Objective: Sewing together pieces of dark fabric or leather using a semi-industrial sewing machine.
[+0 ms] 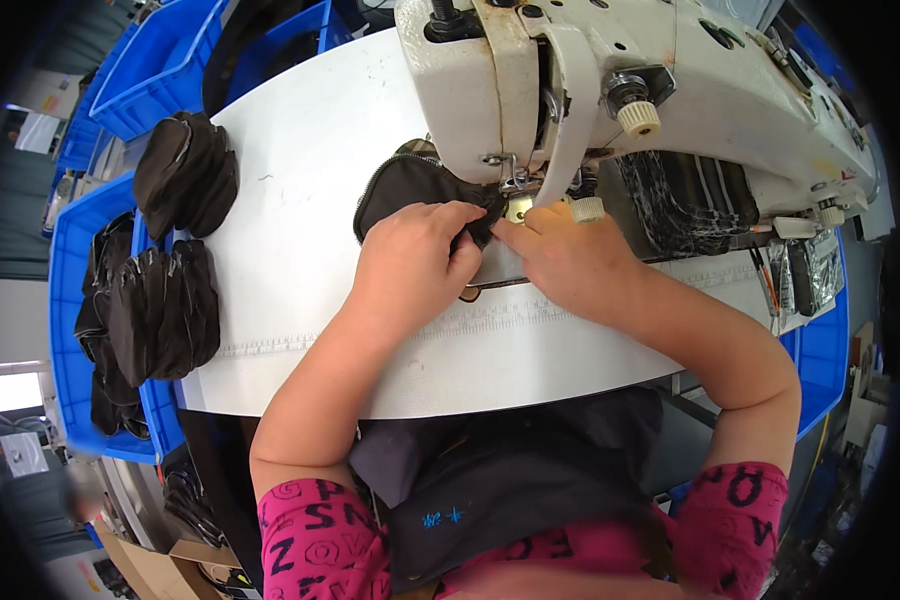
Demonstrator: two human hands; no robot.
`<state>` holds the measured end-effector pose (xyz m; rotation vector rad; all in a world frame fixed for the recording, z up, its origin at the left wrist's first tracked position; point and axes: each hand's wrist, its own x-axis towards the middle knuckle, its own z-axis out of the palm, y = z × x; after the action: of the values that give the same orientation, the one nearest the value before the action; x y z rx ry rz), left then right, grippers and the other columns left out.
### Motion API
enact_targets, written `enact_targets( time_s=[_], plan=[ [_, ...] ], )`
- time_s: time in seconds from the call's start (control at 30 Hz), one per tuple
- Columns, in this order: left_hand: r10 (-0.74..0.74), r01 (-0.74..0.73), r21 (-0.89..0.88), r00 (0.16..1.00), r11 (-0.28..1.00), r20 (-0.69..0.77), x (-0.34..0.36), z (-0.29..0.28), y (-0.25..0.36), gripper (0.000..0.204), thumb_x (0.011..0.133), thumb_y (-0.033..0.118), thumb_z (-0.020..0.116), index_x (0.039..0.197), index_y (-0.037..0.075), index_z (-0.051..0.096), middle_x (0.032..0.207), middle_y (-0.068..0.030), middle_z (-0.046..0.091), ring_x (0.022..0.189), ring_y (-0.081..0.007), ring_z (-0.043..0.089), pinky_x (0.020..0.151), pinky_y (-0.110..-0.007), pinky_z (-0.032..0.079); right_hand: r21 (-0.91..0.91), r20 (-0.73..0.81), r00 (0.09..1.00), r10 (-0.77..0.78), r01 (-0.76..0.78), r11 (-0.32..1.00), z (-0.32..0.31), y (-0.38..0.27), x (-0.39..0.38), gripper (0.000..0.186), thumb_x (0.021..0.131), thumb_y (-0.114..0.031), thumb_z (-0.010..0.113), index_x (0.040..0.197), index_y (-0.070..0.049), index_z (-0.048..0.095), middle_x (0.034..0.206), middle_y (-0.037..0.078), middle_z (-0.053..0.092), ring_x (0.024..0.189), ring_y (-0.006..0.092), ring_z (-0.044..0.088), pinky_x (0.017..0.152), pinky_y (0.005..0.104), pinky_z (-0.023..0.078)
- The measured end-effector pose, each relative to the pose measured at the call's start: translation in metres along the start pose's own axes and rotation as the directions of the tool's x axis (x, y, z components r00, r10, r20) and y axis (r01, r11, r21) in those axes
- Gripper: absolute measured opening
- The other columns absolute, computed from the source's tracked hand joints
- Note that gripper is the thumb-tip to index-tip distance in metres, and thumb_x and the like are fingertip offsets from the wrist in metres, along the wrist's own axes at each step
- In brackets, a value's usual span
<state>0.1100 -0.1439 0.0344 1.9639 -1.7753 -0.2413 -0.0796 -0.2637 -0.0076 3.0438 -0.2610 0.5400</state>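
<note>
"How were the hands set?"

"Both forearms rose from the lower part of the frame, elbows bent outward. The left hand (410,265) lay knuckles up at the centre, its fingers curled and closed on the dark zippered pouch (395,195), which sat just left of the presser foot (517,182). The right hand (580,260) had its fingertips bunched at the cloth's edge; whether they gripped it, I couldn't tell."

"And around them?"

"A white table (290,200) with a measuring scale (450,325) ran across the middle, under a white sewing machine (690,80) at upper right. A blue bin (65,310) stood at left."

"Count them."

"One machine, one pouch being handled, two dark bundles (185,170) at the left, one dark stack (690,200) right of centre."
</note>
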Motion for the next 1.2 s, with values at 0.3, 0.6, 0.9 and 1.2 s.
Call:
enact_targets(
  time_s=[0.3,0.6,0.9,1.2],
  plan=[
    [0.051,-0.051,-0.016,0.998,0.999,0.027,-0.006,0.01,0.001,0.038,0.081,0.005,0.071,0.119,0.008,0.077,0.11,-0.0084,0.065,0.099,-0.0277,0.065,0.083,-0.04,0.058,0.035,-0.019,1.0,-0.013,0.013,0.999,0.001,0.002,-0.005,0.032,0.08,-0.012,0.072,0.112,-0.009,0.069,0.084,0.002,0.064,0.067,0.0203,0.064,0.059,0.035,0.048],
    [0.245,-0.234,0.228,0.969,0.945,-0.02,0.001,0.014,-0.007,0.042,0.077,0.006,0.074,0.118,0.012,0.079,0.102,-0.0056,0.062,0.094,-0.0244,0.064,0.077,-0.036,0.057,0.111,0.009,0.999,0.048,-0.049,0.993,-0.004,0.0,-0.002,0.035,0.079,-0.009,0.071,0.113,-0.014,0.074,0.086,0.001,0.059,0.084,0.022,0.066,0.066,0.0358,0.056],
    [0.257,-0.257,0.022,0.966,0.966,-0.011,0.008,0.005,-0.02,0.024,0.092,0.022,0.075,0.112,0.011,0.08,0.103,-0.0046,0.067,0.094,-0.0255,0.066,0.081,-0.037,0.057,0.15,-0.128,0.991,-0.044,0.063,0.987,-0.004,0.003,-0.001,0.037,0.078,-0.008,0.069,0.115,-0.006,0.07,0.108,0.012,0.066,0.09,0.0284,0.065,0.081,0.0419,0.048],
    [0.454,-0.429,0.159,0.87,0.889,-0.192,0.014,0.018,-0.022,0.028,0.083,0.009,0.077,0.111,0.009,0.078,0.112,-0.002,0.073,0.1,-0.0227,0.07,0.082,-0.035,0.058,0.061,-0.066,0.996,-0.068,0.072,0.996,-0.002,-0.002,-0.003,0.04,0.078,-0.012,0.07,0.117,-0.003,0.071,0.105,0.009,0.063,0.089,0.0238,0.064,0.075,0.0396,0.047]
  ],
)
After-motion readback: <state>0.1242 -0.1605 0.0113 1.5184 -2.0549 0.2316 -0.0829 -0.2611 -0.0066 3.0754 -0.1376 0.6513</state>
